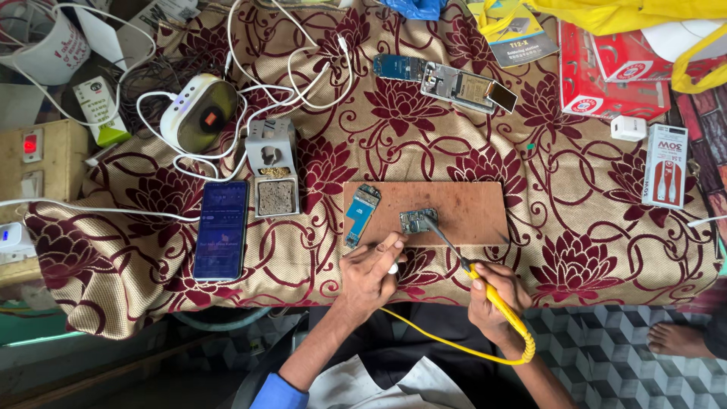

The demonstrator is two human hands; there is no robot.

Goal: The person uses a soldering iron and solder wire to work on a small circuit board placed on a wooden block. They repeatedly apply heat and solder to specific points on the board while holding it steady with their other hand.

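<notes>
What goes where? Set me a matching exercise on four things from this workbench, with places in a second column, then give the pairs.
Things:
1. yellow-handled soldering iron
2. dark smartphone with lit screen
3. small grey circuit board
4. white rectangular box with red print

Places:
A. flat on the floral cloth, left of the brown wooden board
B. near the right edge of the cloth
C. in the right hand
D. on the wooden board, under the iron's tip

Pairs: 1-C, 2-A, 3-D, 4-B

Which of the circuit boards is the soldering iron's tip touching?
The small grey board in the middle of the wooden block. The blue board lies apart at the block's left edge, untouched.
</notes>
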